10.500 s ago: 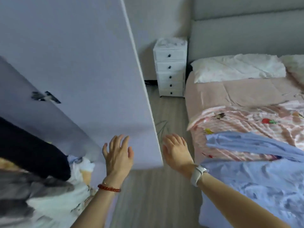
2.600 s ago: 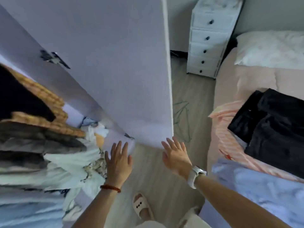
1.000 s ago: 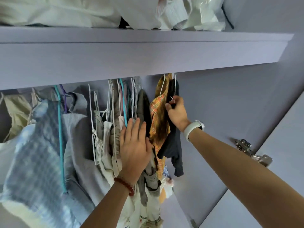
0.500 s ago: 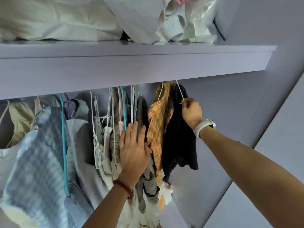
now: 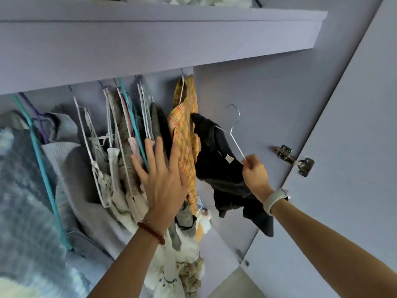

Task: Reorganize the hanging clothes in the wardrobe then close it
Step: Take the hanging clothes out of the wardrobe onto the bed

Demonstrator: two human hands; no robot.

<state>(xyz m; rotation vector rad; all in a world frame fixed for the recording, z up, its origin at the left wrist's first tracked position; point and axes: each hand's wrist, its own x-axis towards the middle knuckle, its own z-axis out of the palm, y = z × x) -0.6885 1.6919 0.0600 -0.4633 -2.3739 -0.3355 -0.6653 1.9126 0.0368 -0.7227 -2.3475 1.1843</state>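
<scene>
I look up into the lilac wardrobe. Several garments hang in a row under the shelf [image 5: 150, 46]. My left hand [image 5: 163, 179] presses flat, fingers straight, against the hanging clothes, beside an orange plaid shirt [image 5: 184, 130]. My right hand [image 5: 254, 173] pinches the arm of a white wire hanger [image 5: 234, 134] that carries a black garment [image 5: 219, 168]. The hanger's hook is off the rail and hangs free in front of the wardrobe's side wall, right of the plaid shirt. The rail itself is hidden behind the shelf edge.
The open wardrobe door [image 5: 354, 147] stands at the right, with a metal hinge [image 5: 294, 160] on the side wall. Folded white items [image 5: 204, 0] lie on top of the shelf. A blue fuzzy garment on a teal hanger [image 5: 40, 164] fills the left.
My right hand has pulled the black garment's hanger down and to the right, off the rail. The left hand stays pressed on the clothes. The camera tilted slightly.
</scene>
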